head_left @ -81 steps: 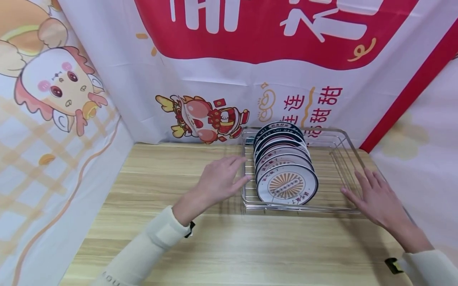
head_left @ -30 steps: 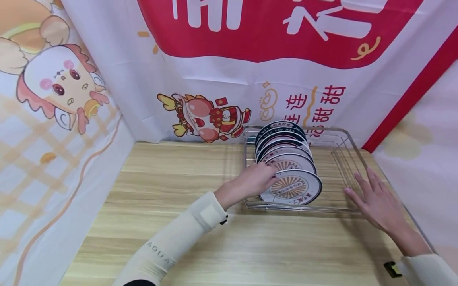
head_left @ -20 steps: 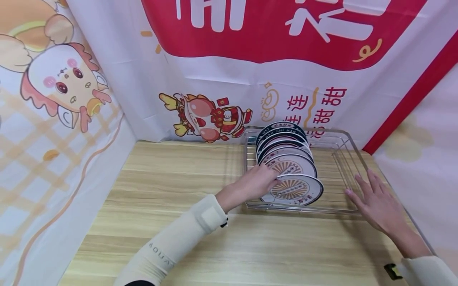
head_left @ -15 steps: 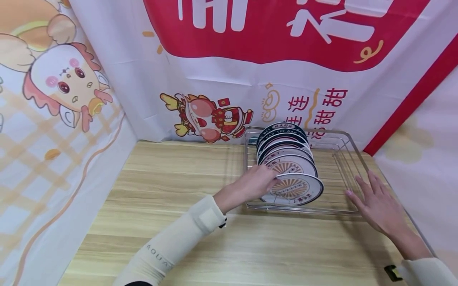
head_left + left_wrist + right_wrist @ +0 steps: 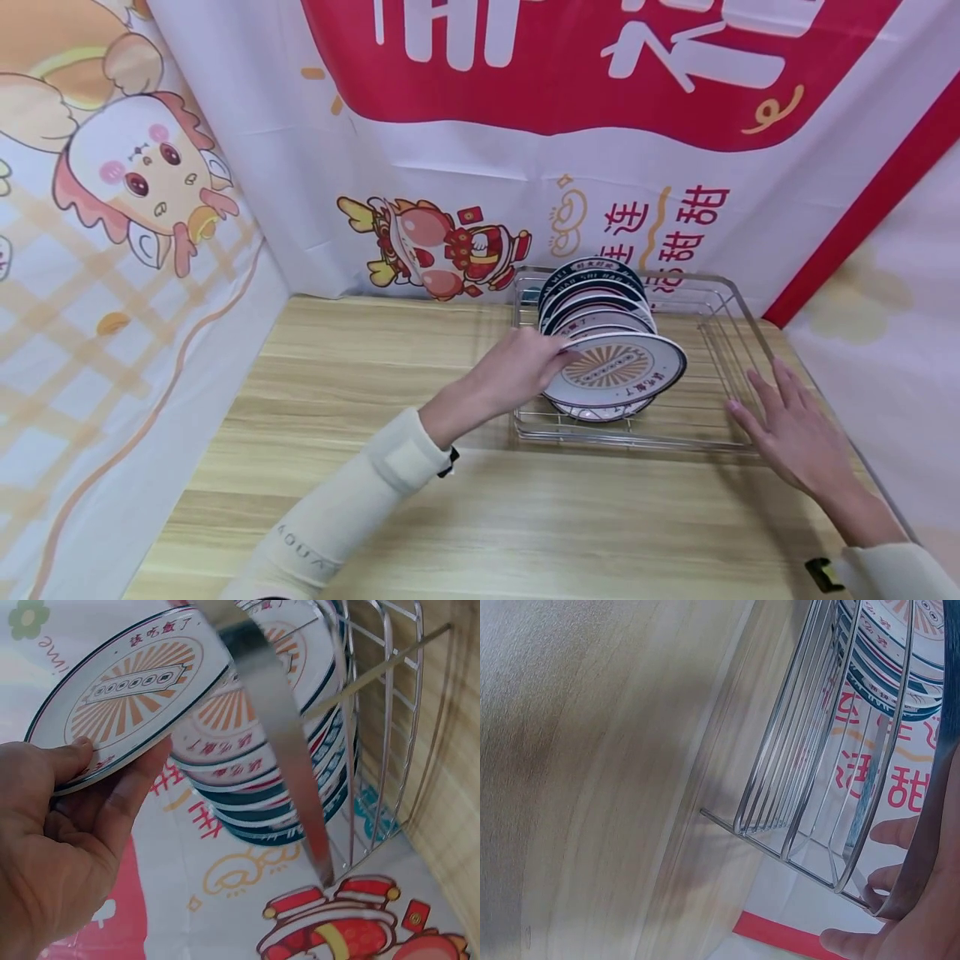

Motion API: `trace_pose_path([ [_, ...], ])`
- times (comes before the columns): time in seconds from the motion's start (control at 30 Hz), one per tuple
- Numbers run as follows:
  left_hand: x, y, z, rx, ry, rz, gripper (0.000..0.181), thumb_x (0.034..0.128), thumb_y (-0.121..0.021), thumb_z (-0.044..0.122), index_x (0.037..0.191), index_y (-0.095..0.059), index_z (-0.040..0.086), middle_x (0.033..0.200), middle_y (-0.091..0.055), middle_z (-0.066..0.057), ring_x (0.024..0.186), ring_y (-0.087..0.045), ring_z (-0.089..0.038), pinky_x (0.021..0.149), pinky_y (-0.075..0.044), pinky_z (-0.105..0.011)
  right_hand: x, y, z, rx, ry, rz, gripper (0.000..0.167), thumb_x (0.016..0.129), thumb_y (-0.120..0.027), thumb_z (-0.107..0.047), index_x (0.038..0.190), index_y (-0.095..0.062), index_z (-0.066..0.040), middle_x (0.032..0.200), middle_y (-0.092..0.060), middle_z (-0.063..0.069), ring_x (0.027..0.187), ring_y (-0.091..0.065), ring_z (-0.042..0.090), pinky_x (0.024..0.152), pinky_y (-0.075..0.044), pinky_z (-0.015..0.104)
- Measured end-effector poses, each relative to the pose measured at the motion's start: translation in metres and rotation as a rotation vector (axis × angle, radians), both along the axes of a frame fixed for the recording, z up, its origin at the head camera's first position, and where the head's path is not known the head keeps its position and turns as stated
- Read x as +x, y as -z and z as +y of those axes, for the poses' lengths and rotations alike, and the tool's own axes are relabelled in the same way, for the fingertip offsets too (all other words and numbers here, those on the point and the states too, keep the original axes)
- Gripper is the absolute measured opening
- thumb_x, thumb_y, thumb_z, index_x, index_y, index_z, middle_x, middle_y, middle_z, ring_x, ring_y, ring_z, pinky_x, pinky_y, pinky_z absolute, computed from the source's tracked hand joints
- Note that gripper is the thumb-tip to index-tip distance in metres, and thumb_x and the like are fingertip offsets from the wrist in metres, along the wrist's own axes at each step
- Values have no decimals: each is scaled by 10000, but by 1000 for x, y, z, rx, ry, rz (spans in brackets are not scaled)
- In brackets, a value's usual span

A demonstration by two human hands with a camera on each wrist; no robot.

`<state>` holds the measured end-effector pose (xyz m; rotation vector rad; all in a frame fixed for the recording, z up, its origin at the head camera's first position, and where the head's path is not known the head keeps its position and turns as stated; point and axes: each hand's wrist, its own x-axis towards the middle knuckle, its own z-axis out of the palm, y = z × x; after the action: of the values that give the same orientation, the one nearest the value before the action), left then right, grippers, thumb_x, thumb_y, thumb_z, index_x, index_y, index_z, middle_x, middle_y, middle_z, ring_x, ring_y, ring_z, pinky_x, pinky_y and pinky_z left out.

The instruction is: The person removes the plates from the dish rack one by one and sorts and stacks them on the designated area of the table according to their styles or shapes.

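My left hand (image 5: 510, 375) pinches the left edge of a white plate (image 5: 611, 369) with an orange ray pattern, tilted above the front of the rack. In the left wrist view the thumb of my left hand (image 5: 75, 840) lies on that plate's (image 5: 142, 690) face, fingers beneath. Behind it several plates (image 5: 592, 271), white and dark-rimmed, stand in a row in the wire rack (image 5: 675, 444). My right hand (image 5: 802, 433) rests at the rack's right end, fingers spread; in the right wrist view the right hand (image 5: 922, 900) touches the metal rim.
The rack stands on a wood-grain table (image 5: 360, 350) near its back edge. A printed cloth (image 5: 442, 150) with red and white patterns hangs behind, and another cloth (image 5: 135, 250) with cartoon figures hangs at the left. The rack's right part holds no plates.
My left hand went from beside the rack to the front plate, gripped it and raised it off the rack's front. The right hand has stayed at the right end.
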<state>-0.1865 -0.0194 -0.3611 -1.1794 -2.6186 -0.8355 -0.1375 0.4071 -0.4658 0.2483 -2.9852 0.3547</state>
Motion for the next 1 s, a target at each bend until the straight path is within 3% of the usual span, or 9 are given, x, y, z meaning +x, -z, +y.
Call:
trace_pose_path([
  [0.17, 1, -10, -18, 118, -23, 8, 215, 1083, -629, 201, 1180, -771, 72, 979, -801, -27, 716, -643, -52, 589, -453, -161, -1, -1, 0, -10, -6, 12, 753, 1116, -460, -459, 1600, -299, 95, 1695, -75, 376, 1607, 17, 483, 1288, 33, 585],
  [0.27, 0, -15, -31, 192, -45, 5, 239, 1078, -637, 187, 1232, -756, 49, 866, -764, -43, 605, -528, -60, 525, -364, -175, -1, -1, 0, -16, -5, 15, 749, 1114, -469, -453, 1602, -300, 89, 1699, -76, 369, 1607, 7, 484, 1283, 12, 608],
  [0.3, 0, -16, -35, 217, -51, -5, 252, 1080, -634, 184, 1251, -748, 40, 869, -765, -52, 565, -473, -71, 501, -326, -195, 0, -1, 0, -18, -5, 16, 748, 1113, -472, -451, 1604, -299, 87, 1700, -74, 367, 1607, 7, 483, 1282, 8, 613],
  [0.47, -2, -22, -57, 330, -108, -84, 300, 1087, -623, 180, 1319, -713, 13, 1014, -805, -116, 501, -476, -61, 442, -313, -193, 0, 0, 1, -20, -1, 18, 748, 1112, -477, -451, 1599, -307, 91, 1701, -78, 365, 1605, -9, 490, 1268, -36, 653],
  [0.6, -6, -23, -77, 392, -201, -141, 288, 1082, -636, 194, 1266, -725, -8, 995, -803, -131, 477, -493, -123, 420, -364, -209, 0, 1, 0, -26, 6, 20, 746, 1113, -472, -457, 1596, -314, 90, 1704, -79, 359, 1601, -24, 499, 1235, -97, 710],
  [0.77, -16, -18, -107, 425, -362, -186, 298, 1075, -649, 221, 1231, -722, -22, 917, -784, -135, 554, -612, -215, 462, -511, -266, 0, 2, 0, -41, 3, 26, 738, 1113, -473, -450, 1593, -319, 89, 1704, -79, 358, 1599, -34, 504, 1222, -113, 727],
  [1.0, -34, 2, -161, 464, -583, -383, 346, 1092, -614, 261, 1249, -678, -41, 959, -757, -200, 693, -731, -194, 596, -619, -299, 1, 1, -1, -41, -5, 44, 725, 1112, -482, -432, 1587, -326, 93, 1695, -102, 369, 1590, -66, 520, 1264, -60, 662],
])
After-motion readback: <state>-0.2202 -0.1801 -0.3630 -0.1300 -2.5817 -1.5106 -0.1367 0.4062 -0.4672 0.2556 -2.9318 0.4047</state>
